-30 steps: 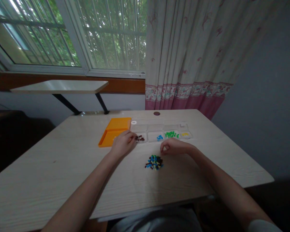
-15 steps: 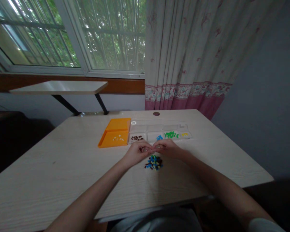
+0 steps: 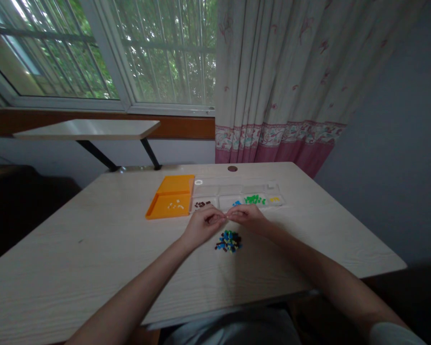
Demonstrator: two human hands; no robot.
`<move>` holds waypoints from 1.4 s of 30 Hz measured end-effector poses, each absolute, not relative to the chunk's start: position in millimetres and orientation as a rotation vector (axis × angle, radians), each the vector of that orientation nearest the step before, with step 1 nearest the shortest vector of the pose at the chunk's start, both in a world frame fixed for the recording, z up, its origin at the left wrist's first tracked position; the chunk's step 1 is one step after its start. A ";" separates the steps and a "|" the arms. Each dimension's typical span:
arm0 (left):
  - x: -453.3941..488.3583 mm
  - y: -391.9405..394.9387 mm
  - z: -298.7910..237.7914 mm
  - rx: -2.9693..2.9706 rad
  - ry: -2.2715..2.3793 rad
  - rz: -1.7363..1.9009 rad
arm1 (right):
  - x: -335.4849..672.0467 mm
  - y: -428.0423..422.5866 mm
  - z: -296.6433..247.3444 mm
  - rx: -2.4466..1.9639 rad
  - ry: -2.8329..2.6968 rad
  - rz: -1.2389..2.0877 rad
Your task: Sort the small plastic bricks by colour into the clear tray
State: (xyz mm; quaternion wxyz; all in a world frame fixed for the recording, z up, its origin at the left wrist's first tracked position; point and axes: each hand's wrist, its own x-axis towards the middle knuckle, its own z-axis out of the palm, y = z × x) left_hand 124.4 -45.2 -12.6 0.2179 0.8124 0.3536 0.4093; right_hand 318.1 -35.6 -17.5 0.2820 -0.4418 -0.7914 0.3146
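Note:
My left hand (image 3: 201, 224) and my right hand (image 3: 247, 216) meet fingertip to fingertip above the table, both with fingers pinched closed on something too small to make out. Just below them lies a small heap of mixed coloured pieces (image 3: 229, 241), blue, black, green and yellow. Behind the hands stands a clear compartment tray (image 3: 258, 189) holding sorted brown pieces (image 3: 202, 204), blue pieces (image 3: 236, 203), green pieces (image 3: 254, 199) and yellow pieces (image 3: 274, 199). Left of it sits an orange tray (image 3: 172, 196) with a few white pieces (image 3: 175, 206).
A pale wooden table (image 3: 93, 258) carries everything, with a round hole (image 3: 232, 168) at its far edge. Behind it are a window, a narrow shelf (image 3: 86, 128) on black brackets and a patterned curtain (image 3: 283, 81). A grey wall stands to the right.
My left hand left the brown compartment and came back right to meet my right hand, which shifted slightly left. In the last half second both hands rose a little, still joined.

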 end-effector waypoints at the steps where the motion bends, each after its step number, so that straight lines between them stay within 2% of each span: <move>1: 123.7 -46.3 -11.2 2.301 0.971 1.176 | 316.7 -34.6 -19.0 -1.192 -2.065 0.897; 8: 121.1 -50.5 -10.8 2.537 0.924 1.262 | 308.9 -32.6 -27.3 -1.151 -1.791 1.241; 13: 120.4 -48.2 -15.6 2.570 0.899 1.313 | 307.5 -35.2 -25.4 -1.115 -1.720 1.346; 20: 120.8 -49.7 -12.9 2.503 0.937 1.359 | 313.7 -31.5 -19.2 -1.161 -1.787 1.246; 28: 117.2 -52.0 -5.3 2.369 1.025 1.427 | 343.8 -35.9 12.4 -1.136 -2.611 1.054; 35: 118.7 -53.9 -3.7 2.349 1.048 1.437 | 343.9 -34.8 1.5 -1.055 -2.752 1.052; 39: 112.5 -46.3 -1.9 2.390 1.076 1.315 | 343.6 -34.7 0.5 -1.058 -2.753 1.029; 42: 97.7 -31.5 0.0 2.416 1.329 1.085 | 343.7 -34.3 2.2 -1.073 -2.756 1.032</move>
